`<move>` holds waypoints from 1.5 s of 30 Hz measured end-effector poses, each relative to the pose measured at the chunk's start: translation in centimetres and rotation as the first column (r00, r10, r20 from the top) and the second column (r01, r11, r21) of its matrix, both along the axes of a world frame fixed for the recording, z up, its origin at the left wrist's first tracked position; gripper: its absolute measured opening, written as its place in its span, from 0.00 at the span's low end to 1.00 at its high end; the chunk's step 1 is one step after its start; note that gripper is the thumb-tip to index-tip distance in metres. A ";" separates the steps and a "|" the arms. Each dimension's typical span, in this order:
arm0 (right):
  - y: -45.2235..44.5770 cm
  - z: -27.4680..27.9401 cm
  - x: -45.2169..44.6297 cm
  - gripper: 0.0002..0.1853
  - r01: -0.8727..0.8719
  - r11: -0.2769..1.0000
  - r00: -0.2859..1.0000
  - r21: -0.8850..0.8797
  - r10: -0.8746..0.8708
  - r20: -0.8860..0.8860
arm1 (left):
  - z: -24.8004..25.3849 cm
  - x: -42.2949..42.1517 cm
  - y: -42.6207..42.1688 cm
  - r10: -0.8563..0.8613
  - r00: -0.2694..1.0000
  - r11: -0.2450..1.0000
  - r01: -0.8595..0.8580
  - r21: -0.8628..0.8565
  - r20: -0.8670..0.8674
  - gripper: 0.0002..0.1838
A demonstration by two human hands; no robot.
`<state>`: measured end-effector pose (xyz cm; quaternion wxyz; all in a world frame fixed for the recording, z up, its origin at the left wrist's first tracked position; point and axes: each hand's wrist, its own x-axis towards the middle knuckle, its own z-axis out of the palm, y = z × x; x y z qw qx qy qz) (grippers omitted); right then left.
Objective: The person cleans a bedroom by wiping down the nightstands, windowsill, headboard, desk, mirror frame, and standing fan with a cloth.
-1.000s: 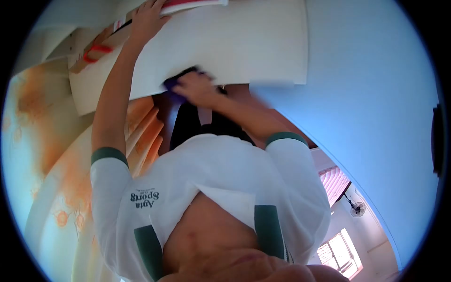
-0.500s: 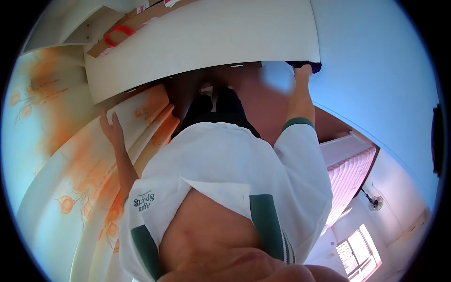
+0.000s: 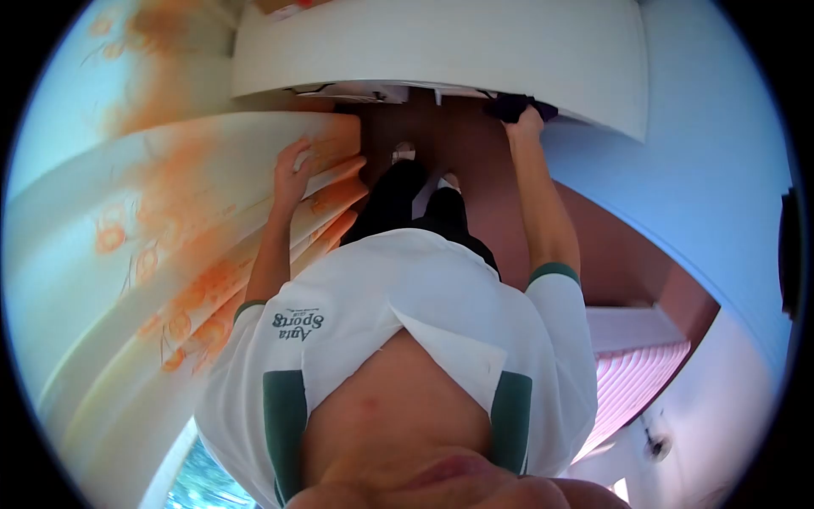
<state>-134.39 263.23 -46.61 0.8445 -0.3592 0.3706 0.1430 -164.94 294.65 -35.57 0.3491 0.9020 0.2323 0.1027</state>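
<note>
Clutching dark purple, crumpled cloth [image 3: 511, 108]: right grip [image 3: 527, 125] closed, left grip [image 3: 292, 172] loosely parted, empty.

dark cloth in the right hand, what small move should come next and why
Probably slide the dark cloth leftward along the front edge of the white tabletop: the right hand grips it at that edge, and more of the edge lies to the left. The left hand looks empty, so it could stay clear.
</note>
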 end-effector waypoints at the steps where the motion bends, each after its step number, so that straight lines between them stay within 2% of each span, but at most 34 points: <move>1: 1.5 0.1 -0.8 0.13 -0.052 0.998 0.999 0.036 0.052 -0.001 | 0.4 -0.4 0.1 0.032 0.999 0.999 -0.032 0.016 0.012 0.14; 2: 3.5 0.1 -1.5 0.12 -0.065 0.997 0.997 0.034 0.066 -0.026 | 0.9 -0.5 0.4 0.053 0.998 0.998 -0.052 -0.026 0.029 0.13; 3: 4.9 -4.0 -1.7 0.13 -0.114 0.981 0.993 0.158 0.111 0.029 | 1.2 -0.7 1.0 0.068 0.997 0.995 -0.065 -0.072 0.041 0.13; 5: 9.8 -2.2 -4.5 0.13 -0.140 0.969 0.986 0.204 0.155 -0.058 | 1.2 -2.2 2.9 0.109 0.994 0.992 -0.108 -0.067 0.022 0.13; 6: 12.1 -7.8 -5.6 0.13 -0.410 0.877 0.852 -0.249 0.466 0.239 | 1.3 -2.9 4.1 0.136 0.991 0.988 -0.136 -0.066 -0.005 0.13; 8: 17.8 -9.7 -8.3 0.14 -0.584 0.680 0.666 -0.443 0.714 0.217 | 0.8 -5.2 6.7 0.190 0.982 0.979 -0.189 -0.081 -0.004 0.14; 9: 22.0 -7.8 -10.0 0.14 -0.614 0.767 0.737 -0.185 0.641 0.213 | 0.7 -5.9 8.2 0.235 0.972 0.968 -0.234 -0.095 0.004 0.14; 10: 26.3 -5.6 -11.8 0.15 -0.568 0.818 0.820 0.095 0.552 0.153 | 1.0 -6.5 9.2 0.241 0.970 0.966 -0.239 -0.095 0.011 0.14; 11: 30.6 -3.3 -13.6 0.15 -0.463 0.823 0.878 0.328 0.478 0.040 | 1.4 -7.3 10.1 0.331 0.943 0.931 -0.328 -0.162 -0.010 0.14; 12: 34.2 -2.0 -14.9 0.15 -0.437 0.799 0.872 0.413 0.488 -0.022 | 2.0 -8.1 10.8 0.412 0.910 0.884 -0.409 -0.228 -0.036 0.14; 14: 41.3 0.5 -18.3 0.14 -0.475 0.743 0.827 0.472 0.560 -0.048 | 2.4 -9.7 12.4 0.394 0.919 0.897 -0.390 -0.208 -0.023 0.15; 16: 46.4 2.6 -19.9 0.13 -0.506 0.709 0.792 0.490 0.607 -0.061 | 3.4 -10.2 12.8 0.437 0.896 0.849 -0.440 -0.292 -0.080 0.16; 19: 47.9 3.1 -19.2 0.13 -0.511 0.731 0.794 0.452 0.603 -0.079 | 5.1 -10.6 13.3 0.366 0.919 0.891 -0.391 -0.231 -0.146 0.16; 21: 44.4 2.4 -17.2 0.12 -0.465 0.800 0.843 0.379 0.531 -0.088 | 4.2 -11.8 14.3 0.301 0.940 0.909 -0.334 -0.250 -0.161 0.16; 23: 38.2 1.0 -14.3 0.12 -0.352 0.896 0.916 0.271 0.389 -0.096 | 2.5 -12.4 15.7 0.320 0.940 0.901 -0.341 -0.267 -0.118 0.16; 26: 21.7 0.8 -9.3 0.11 -0.007 0.999 1.000 0.054 0.008 -0.030 | 2.4 -11.6 16.8 0.263 0.950 0.924 -0.298 -0.238 -0.168 0.17; 28: 8.4 2.7 -8.0 0.10 0.246 0.953 0.959 -0.178 -0.212 0.190 | 1.9 -10.0 16.4 0.222 0.957 0.932 -0.264 -0.248 -0.185 0.18; 30: -2.2 5.9 -9.1 0.10 0.456 0.786 0.843 -0.417 -0.232 0.486 | -0.3 -8.0 17.1 0.153 0.978 0.933 -0.190 -0.305 -0.140 0.18; 31: -5.1 11.0 -10.2 0.10 0.622 0.773 0.732 0.127 -0.631 0.257 | -1.6 -6.4 16.8 0.113 0.988 0.931 -0.143 -0.336 -0.106 0.19; 32: -8.6 12.2 -12.6 0.10 0.672 0.729 0.679 0.132 -0.677 0.282 | -1.4 -3.8 15.3 0.042 0.996 0.934 -0.069 -0.351 -0.084 0.19; 34: -14.4 13.7 -18.0 0.09 0.535 0.829 0.752 0.163 -0.556 0.354 | 0.2 0.4 10.4 -0.096 0.993 0.955 0.111 -0.275 0.069 0.18; 35: -16.5 14.5 -21.3 0.09 0.569 0.808 0.729 0.153 -0.582 0.360 | -0.7 3.6 8.7 -0.216 0.967 0.934 0.245 -0.259 0.136 0.18; 36: -17.7 16.1 -25.1 0.09 0.542 0.841 0.786 0.013 -0.512 0.346 | -1.4 6.6 6.3 -0.313 0.930 0.907 0.353 -0.228 0.193 0.18; 37: -18.9 17.0 -28.9 0.09 0.486 0.865 0.848 -0.122 -0.433 0.306 | 1.2 9.1 1.9 -0.390 0.917 0.910 0.398 -0.117 0.084 0.19; 38: -18.1 15.2 -31.7 0.10 0.456 0.874 0.873 -0.169 -0.403 0.275 | -0.9 12.6 2.8 -0.530 0.831 0.848 0.523 0.084 0.171 0.19; 39: -20.2 13.6 -35.1 0.11 0.417 0.885 0.899 -0.210 -0.367 0.238 | 0.0 14.7 -0.9 -0.611 0.756 0.792 0.576 0.203 0.236 0.19; 40: -22.0 12.8 -38.1 0.12 0.445 0.878 0.895 -0.176 -0.426 0.136 | 1.0 16.7 -4.2 -0.726 0.613 0.687 0.625 0.371 0.311 0.21; 41: -23.2 11.9 -41.7 0.14 0.475 0.868 0.878 -0.145 -0.478 0.019 | 1.4 18.5 -7.1 -0.733 0.641 0.650 0.559 0.515 0.229 0.27; 43: -25.1 9.5 -47.3 0.15 0.534 0.836 0.822 -0.126 -0.548 -0.156 | 2.5 20.3 -11.6 -0.621 0.783 0.623 0.516 0.588 -0.030 0.36; 44: -24.9 9.0 -50.2 0.15 0.563 0.816 0.793 -0.134 -0.579 -0.190 | 0.6 21.7 -11.5 -0.627 0.778 0.613 0.524 0.591 -0.040 0.36; 45: -25.5 8.9 -52.1 0.16 0.591 0.793 0.765 -0.147 -0.609 -0.212 | -2.3 24.3 -10.9 -0.556 0.794 0.609 0.590 0.530 -0.245 0.39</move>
